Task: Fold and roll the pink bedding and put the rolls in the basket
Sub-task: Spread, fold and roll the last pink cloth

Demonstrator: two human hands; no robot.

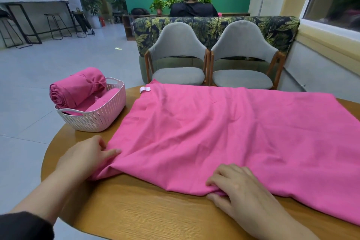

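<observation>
We see pink bedding (224, 138) spread flat across the wooden table (136, 210). Left hand (85, 157) pinches its near-left corner; right hand (236, 187) pinches the near edge. One pink roll (76, 87) rests in the basket (97, 117).

sheet (224, 134) spread on table (136, 210) | basket (97, 117) on table, left of sheet | roll (76, 87) in basket | two chairs (179, 60) behind table | both hands at sheet's near edge

Hot pink bedding sheet (224, 134) with white tag (145, 89); behind it grey chairs (178, 45), dark sofa (272, 27) with yellow-green leaf print. Left of it, pale pink woven-pattern basket (101, 115), pink roll (76, 87). Light-brown woodgrain table (146, 210).
</observation>
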